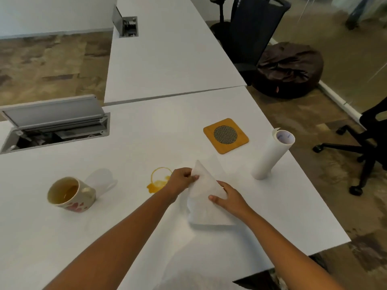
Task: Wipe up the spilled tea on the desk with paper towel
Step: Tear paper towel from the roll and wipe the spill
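A yellow-brown tea spill (157, 182), a ring with a puddle below it, lies on the white desk (146, 143) near its middle. Just right of it, both hands hold one white paper towel sheet (204, 203) above the desk. My left hand (181, 178) pinches the sheet's upper left edge, partly covering the spill's right side. My right hand (229, 197) grips the sheet's right side. The paper towel roll (270, 156) stands upright near the desk's right edge.
A cream mug (70, 194) with red marks holds tea at the left, a crumpled white sheet (102, 181) behind it. An orange coaster (225, 135) lies behind the hands. An open cable hatch (56, 124) sits at far left. Black chairs (253, 32) and a brown beanbag (290, 70) stand right.
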The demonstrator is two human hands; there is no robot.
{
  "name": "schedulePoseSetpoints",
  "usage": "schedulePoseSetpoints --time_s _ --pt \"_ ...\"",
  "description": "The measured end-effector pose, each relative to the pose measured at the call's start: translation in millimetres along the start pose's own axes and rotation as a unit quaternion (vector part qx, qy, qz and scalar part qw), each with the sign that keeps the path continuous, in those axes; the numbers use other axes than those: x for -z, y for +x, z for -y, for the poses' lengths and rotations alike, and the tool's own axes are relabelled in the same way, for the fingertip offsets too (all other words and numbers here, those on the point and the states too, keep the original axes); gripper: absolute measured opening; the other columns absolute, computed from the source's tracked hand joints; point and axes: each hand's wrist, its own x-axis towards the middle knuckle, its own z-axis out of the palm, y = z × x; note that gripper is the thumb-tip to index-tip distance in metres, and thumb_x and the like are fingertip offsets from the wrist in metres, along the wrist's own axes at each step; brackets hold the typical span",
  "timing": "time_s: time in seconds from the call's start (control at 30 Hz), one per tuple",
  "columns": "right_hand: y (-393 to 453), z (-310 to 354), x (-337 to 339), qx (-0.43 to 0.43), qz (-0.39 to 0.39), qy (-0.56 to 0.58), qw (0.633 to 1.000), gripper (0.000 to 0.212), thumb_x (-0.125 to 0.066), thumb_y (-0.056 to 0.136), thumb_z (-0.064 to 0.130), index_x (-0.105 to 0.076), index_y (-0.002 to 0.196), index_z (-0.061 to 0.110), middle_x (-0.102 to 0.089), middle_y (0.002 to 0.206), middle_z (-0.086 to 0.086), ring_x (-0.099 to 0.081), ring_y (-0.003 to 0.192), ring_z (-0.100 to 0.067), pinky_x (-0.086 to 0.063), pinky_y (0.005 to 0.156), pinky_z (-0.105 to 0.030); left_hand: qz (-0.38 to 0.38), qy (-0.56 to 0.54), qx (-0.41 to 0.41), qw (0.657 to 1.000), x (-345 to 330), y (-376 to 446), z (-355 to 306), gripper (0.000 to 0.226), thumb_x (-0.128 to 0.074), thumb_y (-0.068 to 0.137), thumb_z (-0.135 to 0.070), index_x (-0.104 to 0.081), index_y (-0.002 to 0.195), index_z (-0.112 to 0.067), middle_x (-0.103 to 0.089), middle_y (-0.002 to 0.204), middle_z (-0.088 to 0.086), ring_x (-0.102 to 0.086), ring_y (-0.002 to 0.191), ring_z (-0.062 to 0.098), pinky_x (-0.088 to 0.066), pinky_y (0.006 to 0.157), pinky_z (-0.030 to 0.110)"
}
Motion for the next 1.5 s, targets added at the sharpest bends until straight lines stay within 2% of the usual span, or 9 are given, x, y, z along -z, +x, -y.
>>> schedulePoseSetpoints --time_s 0.27,0.43,0.6,0.7,0.77,0.87,0.97,1.13,1.5 --pt "5 52 -9 0.091 -0.104 -0.024 0.990 0.027 -0.051 0.092 0.016 -0.059 0.117 0.007 -0.061 0.106 -0.004 -0.055 0.093 -0.017 -0.041 0.078 -0.023 -0.187 0.140 -0.003 0.972 67 -17 38 0.022 -0.054 0.088 -0.010 -0.065 0.106 -0.015 -0.064 0.102 0.002 -0.060 0.094 0.020 -0.047 0.077 0.026" --pt "16 73 -15 0.143 -0.166 -0.106 0.970 0.035 -0.051 0.088 0.012 -0.059 0.122 0.016 -0.061 0.100 -0.006 -0.058 0.087 -0.019 -0.043 0.070 -0.024 -0.159 0.523 -0.008 0.837 106 -50 99 0.052 -0.053 0.088 -0.021 -0.038 0.138 -0.016 -0.042 0.140 0.005 -0.042 0.126 0.026 -0.042 0.095 0.037" --pt "34 75 -29 0.139 -0.189 -0.182 0.955 0.046 -0.051 0.090 0.013 -0.046 0.135 0.024 -0.058 0.111 -0.006 -0.058 0.095 -0.022 -0.048 0.077 -0.030 -0.167 0.527 0.065 0.830 120 -66 146 0.054 -0.032 0.098 -0.028 -0.017 0.148 -0.012 -0.017 0.157 0.001 -0.019 0.144 0.021 -0.026 0.113 0.039" --pt "43 64 -44 0.110 -0.141 -0.247 0.952 0.054 -0.053 0.090 0.015 -0.037 0.140 0.026 -0.057 0.126 -0.007 -0.057 0.111 -0.027 -0.047 0.092 -0.035 -0.169 0.526 0.025 0.833 130 -69 164 0.050 -0.019 0.096 -0.031 -0.046 0.134 -0.012 -0.052 0.138 0.000 -0.048 0.127 0.022 -0.046 0.096 0.039" --pt "51 56 -57 0.087 -0.108 -0.282 0.949 0.050 -0.052 0.090 0.019 -0.041 0.139 0.025 -0.057 0.128 -0.007 -0.056 0.114 -0.026 -0.043 0.098 -0.035 -0.156 0.517 0.019 0.841 135 -72 171 0.053 -0.004 0.098 -0.034 -0.041 0.133 -0.017 -0.057 0.133 -0.003 -0.040 0.125 0.017 -0.035 0.101 0.036" --pt "60 45 -68 0.107 -0.119 -0.405 0.900 0.031 -0.056 0.086 0.025 -0.066 0.115 0.022 -0.061 0.104 -0.005 -0.059 0.097 -0.025 -0.040 0.087 -0.036 -0.171 0.501 0.005 0.848 137 -75 174 0.056 -0.003 0.097 -0.039 -0.038 0.136 -0.020 -0.052 0.138 -0.005 -0.033 0.128 0.013 -0.008 0.111 0.027" --pt "71 33 -70 0.180 -0.149 -0.440 0.867 0.016 -0.063 0.079 0.025 -0.074 0.089 0.019 -0.060 0.098 -0.006 -0.056 0.092 -0.028 -0.041 0.081 -0.038 -0.188 0.503 -0.014 0.844 138 -74 179 0.057 -0.006 0.096 -0.040 -0.040 0.138 -0.024 -0.046 0.143 -0.008 -0.030 0.132 0.011 -0.014 0.109 0.029" --pt "92 20 -77 0.229 -0.072 -0.362 0.901 0.042 -0.034 0.093 0.026 -0.052 0.130 0.018 -0.034 0.149 -0.001 -0.029 0.140 -0.019 -0.019 0.113 -0.028 -0.212 0.500 -0.041 0.839 138 -70 186 0.056 -0.009 0.095 -0.040 -0.040 0.139 -0.025 -0.042 0.145 -0.010 -0.028 0.134 0.010 -0.021 0.106 0.033" --pt "122 34 -130 0.181 -0.079 -0.458 0.867 0.076 0.001 0.094 0.051 -0.029 0.143 0.000 -0.027 0.151 -0.017 -0.021 0.142 -0.028 0.003 0.115 -0.034 -0.207 0.497 -0.036 0.842 139 -70 187 0.055 -0.010 0.096 -0.040 -0.037 0.141 -0.026 -0.038 0.147 -0.010 -0.036 0.136 0.013 -0.020 0.109 0.034"
